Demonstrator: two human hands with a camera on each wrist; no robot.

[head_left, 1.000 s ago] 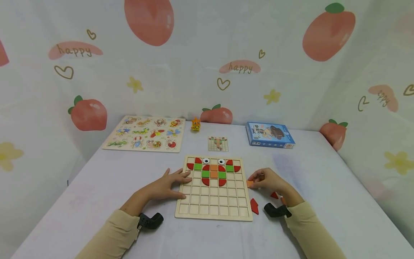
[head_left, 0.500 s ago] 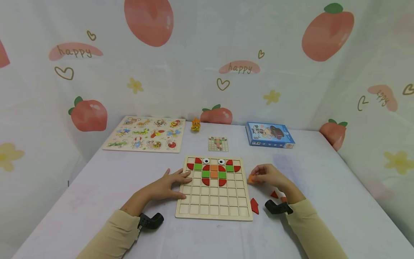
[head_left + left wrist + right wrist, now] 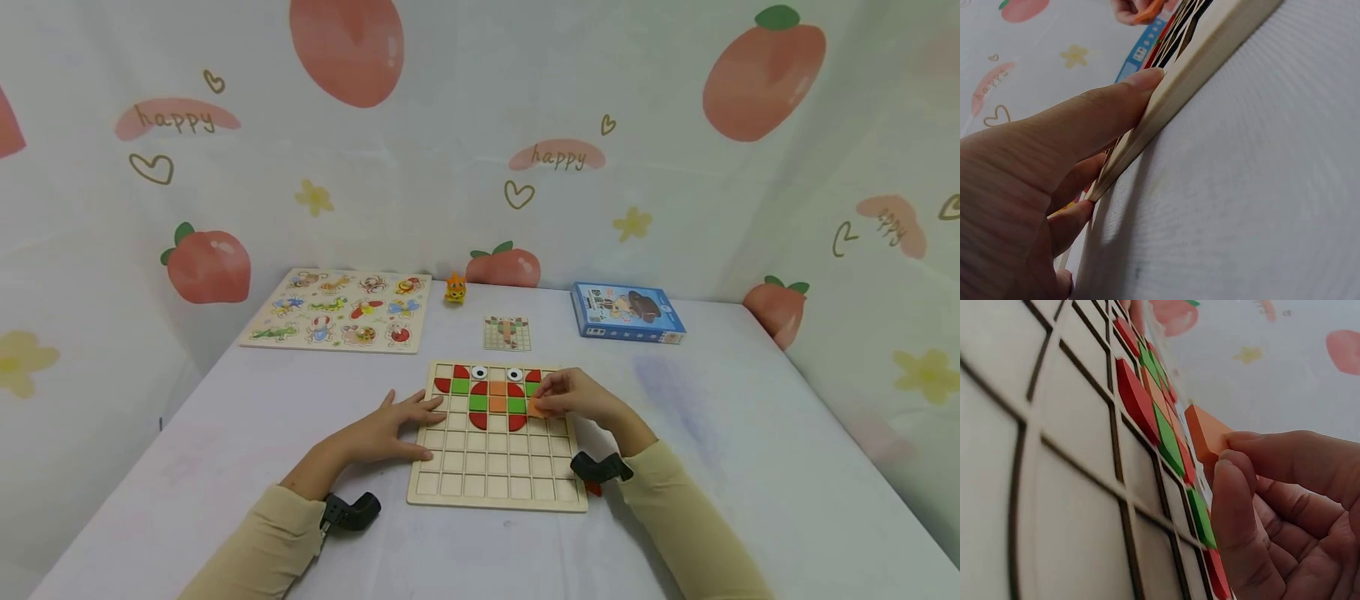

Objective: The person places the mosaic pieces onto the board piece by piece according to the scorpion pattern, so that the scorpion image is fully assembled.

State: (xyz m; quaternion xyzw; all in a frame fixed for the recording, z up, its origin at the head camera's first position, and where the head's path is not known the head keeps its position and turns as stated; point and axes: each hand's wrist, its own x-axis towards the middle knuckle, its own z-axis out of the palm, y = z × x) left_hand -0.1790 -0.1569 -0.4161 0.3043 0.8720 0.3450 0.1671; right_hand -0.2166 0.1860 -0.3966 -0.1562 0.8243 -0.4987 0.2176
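A wooden grid board [image 3: 495, 492] lies on the table, with red, green and orange tiles and two eye tiles in its upper rows. My right hand [image 3: 588, 402] pinches an orange square tile [image 3: 1207, 432] between thumb and fingertips, held over the board's right side near a green tile [image 3: 517, 405]. Spread along the left edge of the board is my left hand [image 3: 393, 429], its fingers resting on the frame. From the left wrist, the thumb [image 3: 1104, 112] shows against the board's side. A small pattern card [image 3: 507, 332] lies beyond the board.
An insect puzzle board [image 3: 337, 310] is at the back left, beside a small orange-and-yellow figure [image 3: 455, 289]. A blue box [image 3: 628, 312] stands at the back right. Partly behind the right wrist's camera, a red piece [image 3: 594, 489] shows beside the board.
My right hand has moved left from beside the board to over it, carrying the orange tile. The left hand stays in place. Loose red pieces on the right are now partly or wholly covered.
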